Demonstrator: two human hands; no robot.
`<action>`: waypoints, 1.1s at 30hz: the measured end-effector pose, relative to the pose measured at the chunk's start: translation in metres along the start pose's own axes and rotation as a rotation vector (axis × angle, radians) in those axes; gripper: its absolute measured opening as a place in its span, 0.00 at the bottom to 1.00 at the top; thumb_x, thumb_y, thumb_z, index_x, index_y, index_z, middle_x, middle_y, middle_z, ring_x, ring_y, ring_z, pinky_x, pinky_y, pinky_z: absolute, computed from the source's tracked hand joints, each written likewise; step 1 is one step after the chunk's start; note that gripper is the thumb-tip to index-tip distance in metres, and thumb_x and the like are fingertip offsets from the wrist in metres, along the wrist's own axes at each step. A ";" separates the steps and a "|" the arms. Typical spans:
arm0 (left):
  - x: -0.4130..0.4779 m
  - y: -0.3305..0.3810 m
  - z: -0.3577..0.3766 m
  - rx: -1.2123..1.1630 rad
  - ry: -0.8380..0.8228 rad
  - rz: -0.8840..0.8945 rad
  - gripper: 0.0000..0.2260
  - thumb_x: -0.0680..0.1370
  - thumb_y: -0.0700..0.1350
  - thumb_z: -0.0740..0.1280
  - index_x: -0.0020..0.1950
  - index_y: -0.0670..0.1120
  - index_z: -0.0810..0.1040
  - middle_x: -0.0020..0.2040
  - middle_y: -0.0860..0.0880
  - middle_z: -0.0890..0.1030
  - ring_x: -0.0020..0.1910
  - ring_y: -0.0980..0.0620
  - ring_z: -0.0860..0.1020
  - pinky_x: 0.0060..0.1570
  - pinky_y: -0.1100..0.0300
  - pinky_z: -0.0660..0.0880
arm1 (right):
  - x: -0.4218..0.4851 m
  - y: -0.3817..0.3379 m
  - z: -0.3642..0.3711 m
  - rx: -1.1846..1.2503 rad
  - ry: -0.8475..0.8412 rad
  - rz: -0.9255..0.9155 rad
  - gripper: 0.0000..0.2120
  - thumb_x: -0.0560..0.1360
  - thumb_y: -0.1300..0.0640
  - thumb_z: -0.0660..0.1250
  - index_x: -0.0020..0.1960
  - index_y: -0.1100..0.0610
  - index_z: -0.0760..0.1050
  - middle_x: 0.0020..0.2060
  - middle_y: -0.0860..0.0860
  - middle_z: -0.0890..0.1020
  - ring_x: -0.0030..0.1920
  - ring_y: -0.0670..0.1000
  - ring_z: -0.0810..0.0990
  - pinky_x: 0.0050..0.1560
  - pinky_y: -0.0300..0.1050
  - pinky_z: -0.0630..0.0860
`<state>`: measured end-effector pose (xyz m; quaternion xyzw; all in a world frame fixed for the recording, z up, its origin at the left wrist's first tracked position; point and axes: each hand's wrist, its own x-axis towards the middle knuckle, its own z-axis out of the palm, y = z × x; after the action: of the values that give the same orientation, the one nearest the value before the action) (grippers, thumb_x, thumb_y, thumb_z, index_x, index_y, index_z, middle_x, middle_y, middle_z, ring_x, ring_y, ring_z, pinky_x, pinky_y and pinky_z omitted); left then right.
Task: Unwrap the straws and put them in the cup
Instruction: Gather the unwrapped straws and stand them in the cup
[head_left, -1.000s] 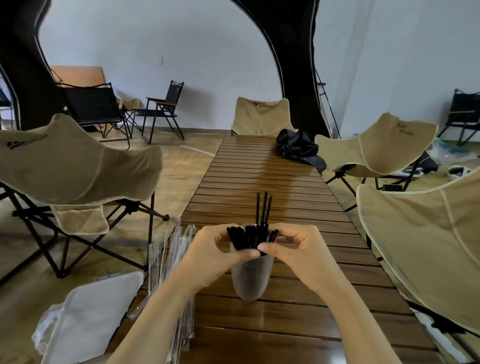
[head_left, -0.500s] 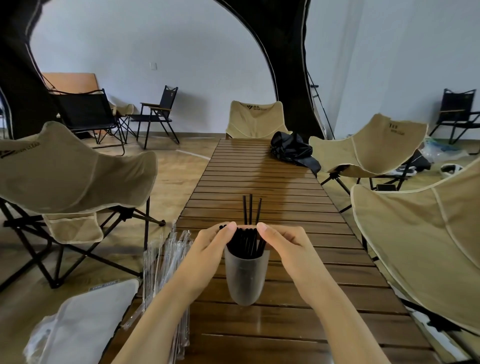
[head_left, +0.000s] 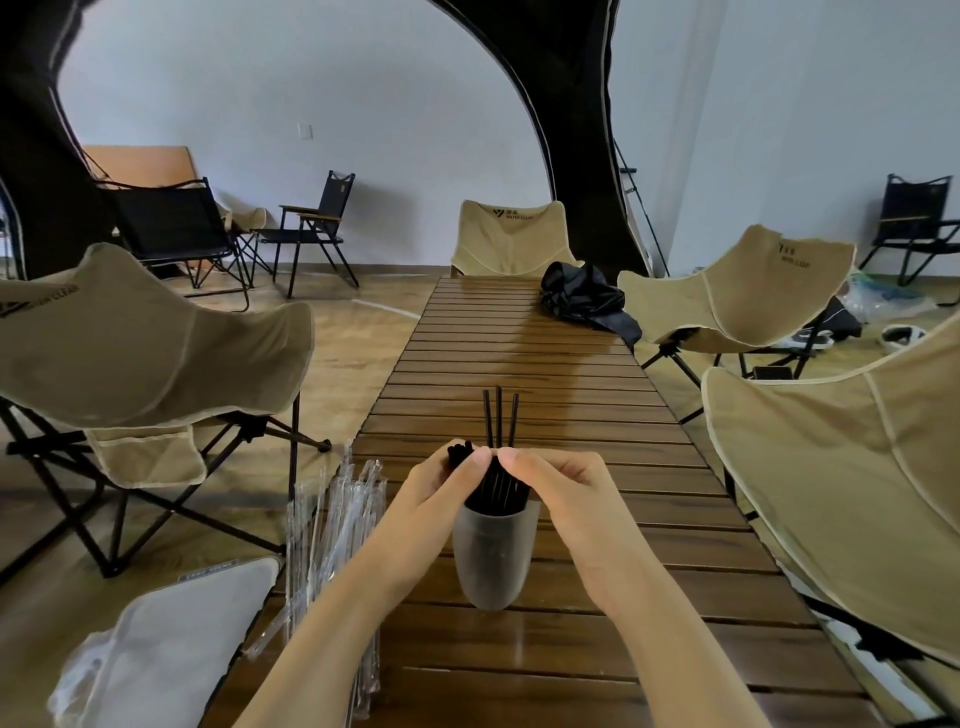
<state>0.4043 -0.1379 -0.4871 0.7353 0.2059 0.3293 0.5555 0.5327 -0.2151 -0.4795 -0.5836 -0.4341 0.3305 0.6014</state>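
Fingers (head_left: 475, 461) pinch blk straws (head_left: 497, 488) in frosted cup (head_left: 491, 558) (3 taller).

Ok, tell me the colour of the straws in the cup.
The straws are black, clearest in the head view.

Long slatted wood table (head_left: 571, 364), dark brown, runs away from the viewer. Near end, approx. centre: frosted cup (head_left: 491, 566) standing upright w/ black straws (head_left: 498, 415) in it, three poking up higher than the rest. Left near edge: heap of clear wrappers (head_left: 332, 519), some hanging over the side. Far end, right corner — crumpled black fabric bundle (head_left: 582, 296).
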 end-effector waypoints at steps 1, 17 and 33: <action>0.000 0.000 0.001 -0.009 -0.002 -0.003 0.15 0.78 0.51 0.56 0.53 0.47 0.79 0.49 0.50 0.82 0.49 0.65 0.78 0.47 0.79 0.69 | 0.000 0.000 0.000 0.017 0.011 0.007 0.06 0.75 0.56 0.66 0.47 0.52 0.83 0.40 0.46 0.85 0.45 0.37 0.81 0.39 0.24 0.72; 0.004 -0.006 0.003 0.071 -0.016 -0.027 0.22 0.69 0.64 0.67 0.56 0.52 0.76 0.50 0.56 0.81 0.52 0.61 0.78 0.50 0.69 0.73 | -0.001 0.000 0.008 -0.028 0.055 -0.098 0.10 0.76 0.60 0.64 0.54 0.60 0.81 0.45 0.52 0.83 0.41 0.32 0.79 0.39 0.25 0.73; 0.008 -0.017 0.010 0.379 0.197 -0.023 0.19 0.67 0.49 0.77 0.55 0.59 0.76 0.50 0.62 0.80 0.56 0.60 0.76 0.58 0.62 0.73 | 0.007 0.009 -0.005 -0.125 0.022 -0.177 0.22 0.79 0.46 0.52 0.53 0.56 0.80 0.43 0.43 0.82 0.44 0.38 0.80 0.46 0.25 0.73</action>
<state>0.4178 -0.1342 -0.5026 0.7885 0.3257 0.3488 0.3881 0.5409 -0.2103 -0.4875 -0.5830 -0.4972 0.2419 0.5953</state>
